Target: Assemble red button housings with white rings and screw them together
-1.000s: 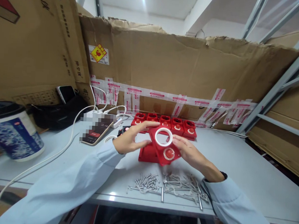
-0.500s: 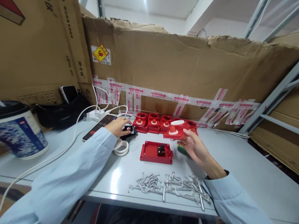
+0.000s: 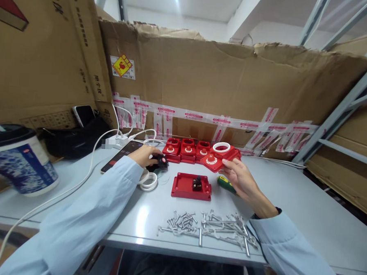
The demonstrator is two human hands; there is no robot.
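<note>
My right hand (image 3: 238, 179) grips a red box cover (image 3: 214, 163) by its near right edge, thumb on top. The cover carries a white ring (image 3: 221, 147) around an opening and a red dome in a white ring; it is tilted above the table. My left hand (image 3: 143, 155) has its fingers curled on a small black part (image 3: 160, 161) with a red spot, partly hidden by the hand. Between the hands, nearer the table's front, a red box base (image 3: 183, 191) lies with a black block (image 3: 197, 184) inside.
Several red boxes (image 3: 188, 151) stand along the cardboard wall (image 3: 205, 77). Loose screws and metal rods (image 3: 224, 228) lie near the front edge. White rings (image 3: 149, 182), a phone (image 3: 116, 158), a green screwdriver handle (image 3: 225, 183), a white cable and a blue-white cup (image 3: 31, 166) are also about.
My right hand has turned the red cover, so the ring's opening and more of the top show. The black part at my left hand shows more clearly. The screwdriver handle is more exposed.
</note>
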